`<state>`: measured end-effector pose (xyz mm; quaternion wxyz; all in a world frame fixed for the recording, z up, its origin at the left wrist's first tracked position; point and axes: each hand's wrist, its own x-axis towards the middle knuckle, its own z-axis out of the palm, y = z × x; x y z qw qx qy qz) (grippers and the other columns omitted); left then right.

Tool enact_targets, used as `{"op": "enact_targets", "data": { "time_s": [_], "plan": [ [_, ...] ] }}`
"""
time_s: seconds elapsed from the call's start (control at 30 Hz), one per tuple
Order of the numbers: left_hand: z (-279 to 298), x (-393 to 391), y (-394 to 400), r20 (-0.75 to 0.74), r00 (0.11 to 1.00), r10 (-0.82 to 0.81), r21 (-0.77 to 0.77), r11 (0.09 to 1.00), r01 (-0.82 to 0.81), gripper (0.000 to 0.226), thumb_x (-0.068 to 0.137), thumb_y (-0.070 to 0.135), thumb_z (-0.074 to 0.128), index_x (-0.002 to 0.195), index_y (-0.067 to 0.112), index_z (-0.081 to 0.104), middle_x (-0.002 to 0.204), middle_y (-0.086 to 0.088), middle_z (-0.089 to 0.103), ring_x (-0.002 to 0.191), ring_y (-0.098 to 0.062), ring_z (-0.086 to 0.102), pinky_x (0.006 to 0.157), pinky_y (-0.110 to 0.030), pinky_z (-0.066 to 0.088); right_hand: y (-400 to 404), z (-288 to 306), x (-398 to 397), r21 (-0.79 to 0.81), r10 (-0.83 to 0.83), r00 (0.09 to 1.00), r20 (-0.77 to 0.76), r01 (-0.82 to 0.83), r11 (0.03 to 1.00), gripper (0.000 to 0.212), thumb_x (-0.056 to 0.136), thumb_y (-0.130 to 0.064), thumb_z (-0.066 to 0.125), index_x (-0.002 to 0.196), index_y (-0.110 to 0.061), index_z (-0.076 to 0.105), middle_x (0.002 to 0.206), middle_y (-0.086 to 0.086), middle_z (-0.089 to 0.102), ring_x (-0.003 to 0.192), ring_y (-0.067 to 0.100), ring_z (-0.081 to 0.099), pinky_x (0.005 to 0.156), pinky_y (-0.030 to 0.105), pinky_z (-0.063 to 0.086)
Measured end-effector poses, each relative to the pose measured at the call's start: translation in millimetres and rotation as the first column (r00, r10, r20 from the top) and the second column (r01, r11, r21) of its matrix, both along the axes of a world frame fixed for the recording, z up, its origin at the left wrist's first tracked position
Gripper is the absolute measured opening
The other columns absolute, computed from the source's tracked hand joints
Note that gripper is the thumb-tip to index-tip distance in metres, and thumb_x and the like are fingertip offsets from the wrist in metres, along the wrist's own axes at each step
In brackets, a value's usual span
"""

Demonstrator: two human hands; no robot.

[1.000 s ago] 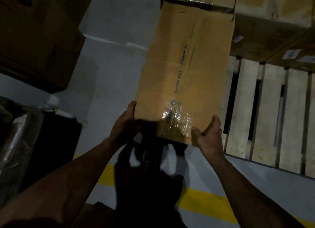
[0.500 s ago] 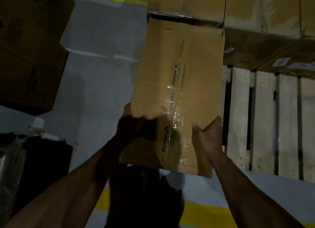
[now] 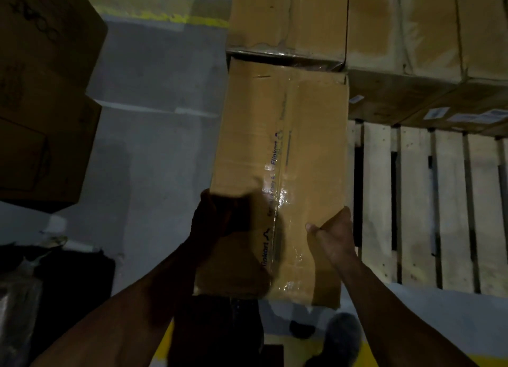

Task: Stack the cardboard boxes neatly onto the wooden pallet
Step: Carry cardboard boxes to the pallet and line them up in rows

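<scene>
I hold a long brown cardboard box (image 3: 283, 152), taped down its middle with blue print, lengthwise in front of me. My left hand (image 3: 217, 221) grips its left edge near my end, in deep shadow. My right hand (image 3: 334, 236) grips its right edge, thumb on top. The box's far end touches or nearly touches a stacked box (image 3: 286, 20) at the left edge of the wooden pallet (image 3: 412, 201). Bare slats of the pallet lie to the right of the box.
More cardboard boxes (image 3: 428, 37) cover the pallet's far part, some with white labels. A stack of dark boxes (image 3: 41, 97) stands at the left on the grey floor. A black plastic-wrapped bundle (image 3: 41, 284) lies at lower left. Yellow floor lines run near my feet.
The box has come nearer to me and its near end sits lower in view. Both hands have slid further along its sides, away from the near end.
</scene>
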<state>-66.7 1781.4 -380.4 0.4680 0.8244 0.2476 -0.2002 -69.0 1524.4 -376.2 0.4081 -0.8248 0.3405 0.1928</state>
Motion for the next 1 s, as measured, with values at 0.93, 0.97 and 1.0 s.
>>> {"op": "enact_targets", "data": {
  "time_s": [0.93, 0.97, 1.0],
  "plan": [
    [6.6, 383.4, -24.5, 0.004, 0.909, 0.416, -0.032, 0.909, -0.416, 0.067, 0.092, 0.039, 0.061, 0.142, 0.002, 0.036, 0.133, -0.018, 0.052, 0.115, -0.033, 0.057, 0.096, -0.047, 0.052, -35.0, 21.8, 368.2, -0.349, 0.431, 0.893, 0.129, -0.366, 0.863, 0.044, 0.1, -0.034, 0.054, 0.128, 0.0, 0.053, 0.135, 0.019, 0.042, 0.125, 0.038, 0.042, 0.097, 0.038, 0.041],
    [3.5, 384.2, -23.1, 0.01, 0.906, 0.423, -0.016, 0.906, -0.422, 0.067, 0.091, 0.041, 0.061, 0.142, 0.003, 0.039, 0.133, -0.016, 0.053, 0.116, -0.032, 0.057, 0.096, -0.046, 0.052, -34.9, 20.1, 370.8, -0.366, 0.447, 0.887, 0.118, -0.38, 0.849, 0.044, 0.1, -0.035, 0.053, 0.125, 0.0, 0.055, 0.134, 0.019, 0.042, 0.124, 0.038, 0.042, 0.095, 0.038, 0.04],
    [0.0, 383.1, -22.0, 0.028, 0.904, 0.426, -0.005, 0.905, -0.426, 0.066, 0.09, 0.04, 0.063, 0.141, 0.004, 0.042, 0.132, -0.015, 0.055, 0.116, -0.031, 0.057, 0.097, -0.045, 0.052, -34.6, 18.8, 371.4, -0.377, 0.455, 0.883, 0.115, -0.385, 0.843, 0.043, 0.099, -0.036, 0.053, 0.123, 0.0, 0.056, 0.133, 0.019, 0.042, 0.123, 0.037, 0.041, 0.094, 0.038, 0.04]
  ]
}}
